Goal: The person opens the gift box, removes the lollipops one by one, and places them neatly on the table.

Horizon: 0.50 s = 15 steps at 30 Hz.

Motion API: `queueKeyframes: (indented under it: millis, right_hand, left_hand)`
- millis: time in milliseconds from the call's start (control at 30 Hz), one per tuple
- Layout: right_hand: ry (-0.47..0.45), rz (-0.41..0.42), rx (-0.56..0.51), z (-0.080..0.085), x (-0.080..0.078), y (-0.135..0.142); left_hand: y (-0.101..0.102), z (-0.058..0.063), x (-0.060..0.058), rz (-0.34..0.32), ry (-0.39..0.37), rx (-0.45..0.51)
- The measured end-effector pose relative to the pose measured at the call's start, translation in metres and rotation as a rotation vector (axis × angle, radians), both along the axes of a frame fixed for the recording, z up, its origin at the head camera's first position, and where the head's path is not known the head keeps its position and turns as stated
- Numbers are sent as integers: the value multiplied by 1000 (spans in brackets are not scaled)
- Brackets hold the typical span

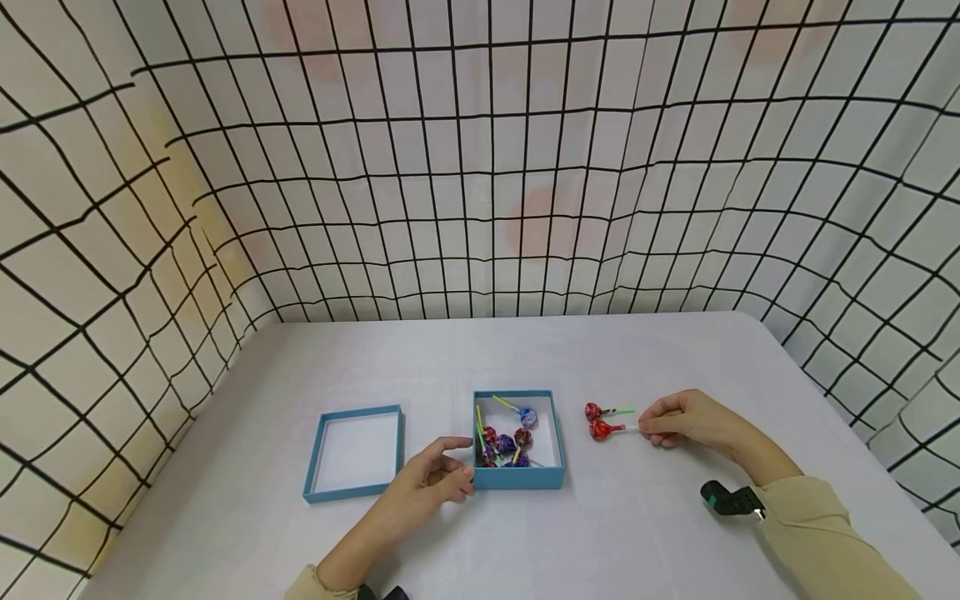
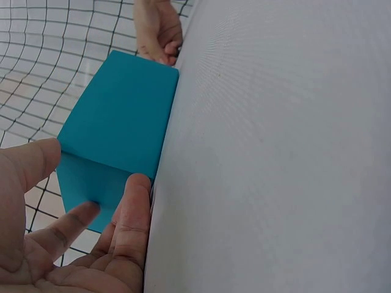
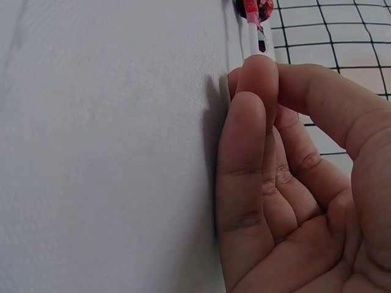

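Observation:
A blue open-topped box point(image 1: 519, 478) holds several wrapped lollipops point(image 1: 506, 443) with coloured sticks. My left hand point(image 1: 431, 482) rests its fingertips against the box's left wall; in the left wrist view, spread fingers point(image 2: 131, 226) touch the blue side. To the right of the box, my right hand point(image 1: 686, 421) pinches the white stick of a red lollipop point(image 1: 600, 429) between thumb and fingertips. Just beyond it lies another dark red lollipop point(image 1: 592, 411) with a green stick. In the right wrist view, the pinched white stick point(image 3: 253, 38) points away from the fingertips.
A shallow blue-rimmed lid point(image 1: 354, 495) lies left of the box, its pale inside facing up. Both stand on a white-covered table point(image 1: 600, 533). White cloth with a black grid point(image 1: 450, 192) encloses the back and sides.

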State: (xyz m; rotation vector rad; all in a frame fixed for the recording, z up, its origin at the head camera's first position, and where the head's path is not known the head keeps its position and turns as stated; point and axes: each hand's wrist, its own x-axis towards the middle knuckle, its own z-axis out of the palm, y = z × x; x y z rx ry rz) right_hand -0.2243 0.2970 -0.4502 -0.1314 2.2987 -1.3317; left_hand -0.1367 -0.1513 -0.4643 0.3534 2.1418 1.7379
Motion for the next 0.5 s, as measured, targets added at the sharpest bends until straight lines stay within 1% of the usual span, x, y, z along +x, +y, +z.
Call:
queueKeyframes:
  millis: [300,500]
  right_hand:
    - [0,2,2,-1,0,0]
    - [-6,-5,7,-2,-1,1]
  left_hand:
    - [-2,0,0,-3,12,13]
    - [0,0,0,6,1,1]
